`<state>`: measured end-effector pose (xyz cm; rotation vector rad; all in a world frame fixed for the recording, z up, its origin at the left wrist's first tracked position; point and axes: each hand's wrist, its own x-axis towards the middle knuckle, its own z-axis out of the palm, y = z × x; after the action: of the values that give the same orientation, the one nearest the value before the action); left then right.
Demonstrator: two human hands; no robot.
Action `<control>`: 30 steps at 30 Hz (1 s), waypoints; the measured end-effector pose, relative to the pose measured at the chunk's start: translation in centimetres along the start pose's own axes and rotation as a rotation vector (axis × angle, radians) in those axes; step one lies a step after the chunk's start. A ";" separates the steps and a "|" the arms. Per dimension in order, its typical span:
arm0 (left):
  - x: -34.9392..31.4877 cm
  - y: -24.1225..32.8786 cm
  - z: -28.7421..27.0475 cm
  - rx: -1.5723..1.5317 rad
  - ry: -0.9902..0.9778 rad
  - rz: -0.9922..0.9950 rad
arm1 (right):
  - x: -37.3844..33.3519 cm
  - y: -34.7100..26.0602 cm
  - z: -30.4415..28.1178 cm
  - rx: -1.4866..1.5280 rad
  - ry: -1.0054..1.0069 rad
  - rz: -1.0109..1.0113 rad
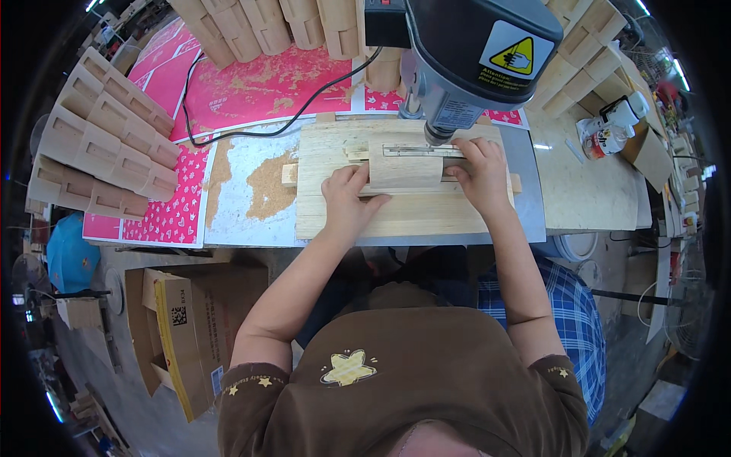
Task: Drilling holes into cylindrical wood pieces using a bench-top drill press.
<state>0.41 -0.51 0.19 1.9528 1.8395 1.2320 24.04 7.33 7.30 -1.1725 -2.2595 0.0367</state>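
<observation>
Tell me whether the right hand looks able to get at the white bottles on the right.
Probably yes, with a stretch: nothing tall appears to stand between the right hand and the white bottles, though the hand would first have to leave the right end of the wooden block.

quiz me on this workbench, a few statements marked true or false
1. The left hand is at the left end of the wooden block. True.
2. The right hand is inside the cardboard box. False: it is at the block's right end.
3. Sawdust lies left of the pale board. True.
4. The yellow warning triangle is on the brown shirt. False: it is on the dark machine.
</observation>
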 end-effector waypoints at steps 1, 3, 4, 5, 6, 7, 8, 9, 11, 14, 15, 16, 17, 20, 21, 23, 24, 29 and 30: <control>0.0 -0.2 0.2 0.017 0.007 0.038 | 0.0 0.1 -0.1 0.006 -0.008 -0.005; 0.3 0.3 -0.3 0.031 0.032 0.050 | 0.2 0.2 -0.6 0.268 0.032 0.028; 0.4 0.5 -0.5 0.049 0.058 0.059 | 0.4 0.2 -1.1 0.534 0.072 0.057; 0.3 0.3 -0.6 0.044 0.058 0.063 | 0.9 0.1 -1.8 0.529 0.075 0.057; 0.2 0.1 -0.5 0.034 0.021 0.052 | 1.6 0.2 -2.7 0.653 0.192 0.129; 0.2 -0.1 -0.4 0.025 -0.016 0.041 | 2.5 0.3 -3.8 0.777 0.312 0.200; 0.3 0.0 -0.2 0.017 -0.023 0.046 | 4.1 0.8 -5.3 0.809 0.404 0.145; 0.3 0.0 -0.2 0.019 -0.018 0.048 | 6.2 1.2 -6.8 0.848 0.493 0.085; 0.2 -0.3 -0.4 0.023 -0.014 0.049 | 10.5 0.2 -10.6 0.548 0.490 0.027; 0.3 -0.3 -0.1 0.036 0.002 0.072 | 14.8 -1.7 -10.0 0.762 0.571 -0.031; 0.3 -0.3 -0.1 0.043 -0.005 0.066 | 14.6 -1.8 -10.2 0.625 0.580 -0.012; 0.4 -0.2 0.0 0.050 -0.013 0.059 | 14.0 -1.4 -10.9 0.622 0.582 -0.012; 0.3 -0.2 -0.1 0.051 -0.010 0.054 | 13.2 -0.7 -11.7 0.478 0.514 -0.073; 0.2 -0.2 -0.1 0.053 0.009 0.077 | 9.9 -3.3 -13.1 0.309 0.440 -0.017; 0.2 -0.2 -0.1 0.048 0.006 0.072 | 8.4 -4.6 -13.5 0.282 0.436 0.097; 0.2 -0.2 -0.1 0.043 0.003 0.067 | 5.5 -5.5 -12.7 0.254 0.492 0.053; 0.1 -0.3 -0.1 0.047 0.004 0.062 | 4.1 -5.5 -11.8 0.222 0.499 0.044; -0.1 -0.3 -0.2 0.064 0.007 0.066 | -0.5 -5.3 -7.6 0.218 0.415 0.104; 0.1 -0.2 -0.2 0.064 0.011 0.073 | -0.8 -4.6 -6.1 0.206 0.456 0.035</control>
<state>0.15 -0.48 0.23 2.0685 1.8507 1.2214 24.09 2.49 13.25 -0.9938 -1.7898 0.0131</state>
